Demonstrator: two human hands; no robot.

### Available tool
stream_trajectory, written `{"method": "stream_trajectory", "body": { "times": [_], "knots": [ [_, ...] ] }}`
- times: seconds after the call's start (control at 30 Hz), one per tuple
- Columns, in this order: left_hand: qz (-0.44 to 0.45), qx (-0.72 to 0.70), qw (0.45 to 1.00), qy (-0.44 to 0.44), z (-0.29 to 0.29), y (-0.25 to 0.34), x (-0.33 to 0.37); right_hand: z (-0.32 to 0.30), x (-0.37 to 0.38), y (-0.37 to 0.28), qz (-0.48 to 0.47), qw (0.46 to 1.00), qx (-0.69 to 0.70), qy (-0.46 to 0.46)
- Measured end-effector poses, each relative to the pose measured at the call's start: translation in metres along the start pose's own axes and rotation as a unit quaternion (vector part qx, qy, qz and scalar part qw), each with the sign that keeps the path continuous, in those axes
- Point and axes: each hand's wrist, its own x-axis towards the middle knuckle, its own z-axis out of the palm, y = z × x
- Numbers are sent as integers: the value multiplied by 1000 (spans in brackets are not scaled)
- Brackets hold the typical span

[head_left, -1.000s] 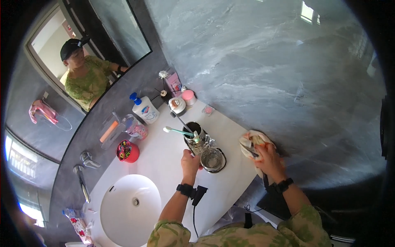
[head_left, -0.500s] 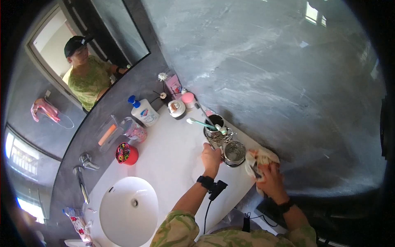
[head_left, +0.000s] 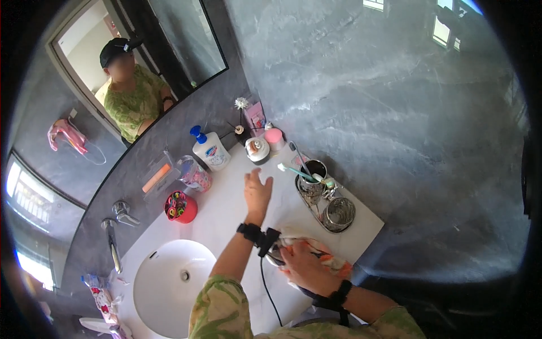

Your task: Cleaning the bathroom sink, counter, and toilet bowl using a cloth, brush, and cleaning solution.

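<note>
My left hand (head_left: 258, 195) is raised over the white counter (head_left: 237, 223), its fingers apart and holding nothing. The nearest thing beyond it is a round white jar with a decorated lid (head_left: 257, 149). Down on the counter near its front edge, my right hand (head_left: 307, 268) presses on a crumpled white and orange cloth (head_left: 327, 257). To the far right of both hands stands an oval metal tray (head_left: 310, 199). It bears a dark cup (head_left: 314, 168) with toothbrushes (head_left: 296, 172) leaning out and a second silvery cup (head_left: 340, 213).
Left lies the white sink (head_left: 169, 288) under a wall tap (head_left: 114, 243). Along the mirror wall stand a red cup of hair ties (head_left: 180, 208), a clear tub (head_left: 195, 174), a blue-topped pump bottle (head_left: 211, 150) and a pink-lidded jar (head_left: 274, 137). The grey wall (head_left: 372, 113) bounds the right.
My left hand has let go of the metal tray and moved left. My right hand has brought the cloth from beside the tray leftward and nearer, onto the counter's front part.
</note>
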Motion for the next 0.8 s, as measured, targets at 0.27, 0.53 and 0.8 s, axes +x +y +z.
{"method": "stream_trajectory", "body": {
  "times": [0.27,0.53,0.8],
  "knots": [
    [-39,124,985,-114,17,16,84,29,84,12,35,995,-42,78],
    [-38,176,978,-102,5,-39,103,29,144,19,85,989,-53,105],
    [154,354,922,-20,7,-21,97,37,150,25,96,988,-71,101]
  ]
}}
